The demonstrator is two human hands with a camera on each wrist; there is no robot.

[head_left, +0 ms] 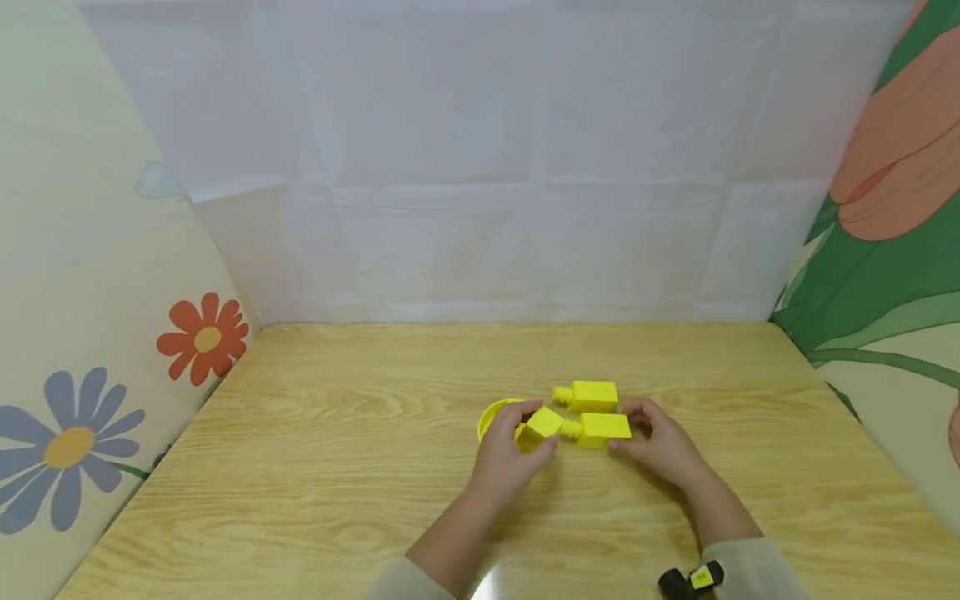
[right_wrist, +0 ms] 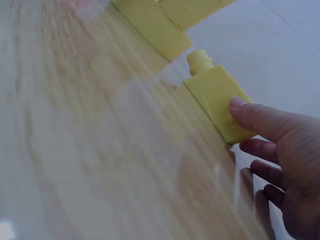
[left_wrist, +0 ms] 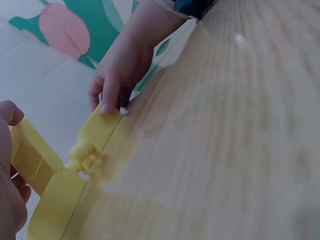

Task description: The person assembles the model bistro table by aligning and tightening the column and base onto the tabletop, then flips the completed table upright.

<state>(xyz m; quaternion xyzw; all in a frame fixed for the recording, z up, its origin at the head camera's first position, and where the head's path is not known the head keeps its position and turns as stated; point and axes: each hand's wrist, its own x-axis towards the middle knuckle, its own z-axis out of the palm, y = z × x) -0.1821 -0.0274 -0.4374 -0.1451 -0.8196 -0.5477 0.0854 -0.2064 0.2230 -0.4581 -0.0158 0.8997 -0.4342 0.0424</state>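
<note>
My left hand (head_left: 501, 457) grips a yellow block (head_left: 544, 423) between thumb and fingers, tilted over the side of a round yellow dish-like piece (head_left: 487, 417). The dish is partly hidden behind this hand. To its right, a yellow bottle-shaped block (head_left: 606, 428) lies on the table, its ribbed knob pointing left at the held block. My right hand (head_left: 666, 443) pinches the flat right end of that block, with the thumb on the near face, as the right wrist view shows. A second yellow knobbed block (head_left: 595, 395) lies just behind, parallel to the first.
The wood-grain table (head_left: 315, 500) runs back to a white cloth backdrop (head_left: 480, 167). Flower-printed panels (head_left: 75, 275) stand along both sides. A black wrist device (head_left: 692, 580) with a yellow label sits by the right sleeve.
</note>
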